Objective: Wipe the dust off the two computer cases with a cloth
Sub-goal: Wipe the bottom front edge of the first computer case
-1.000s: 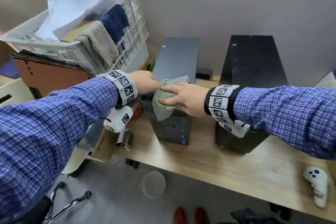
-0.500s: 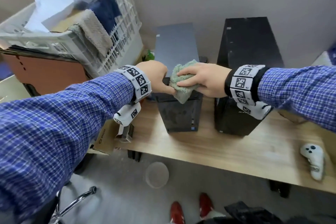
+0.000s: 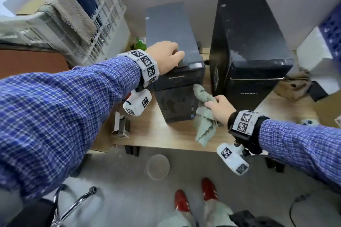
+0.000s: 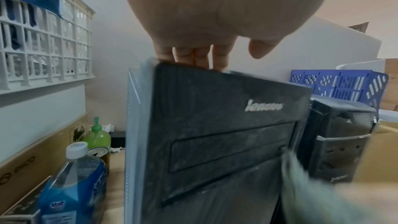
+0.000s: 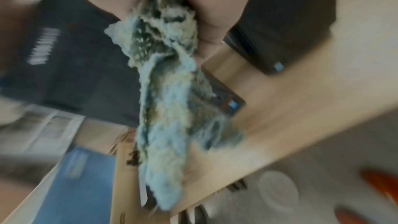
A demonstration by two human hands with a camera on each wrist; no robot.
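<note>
Two computer cases stand on the wooden table. The left case has a grey top and a dusty black front. The taller black right case stands beside it. My left hand rests on the front of the left case's top, fingers lying over the top edge. My right hand grips a bunched green cloth against the lower right edge of the left case's front. The cloth hangs from the fist, its folds dirty.
A white basket of towels and paper stands close on the left. A blue bottle and a green bottle sit beside the left case. A brown cloth and a white controller lie at the right.
My right hand has carried the cloth from the left case's top front edge down its front face to the lower right. My left hand has stayed on the top.
</note>
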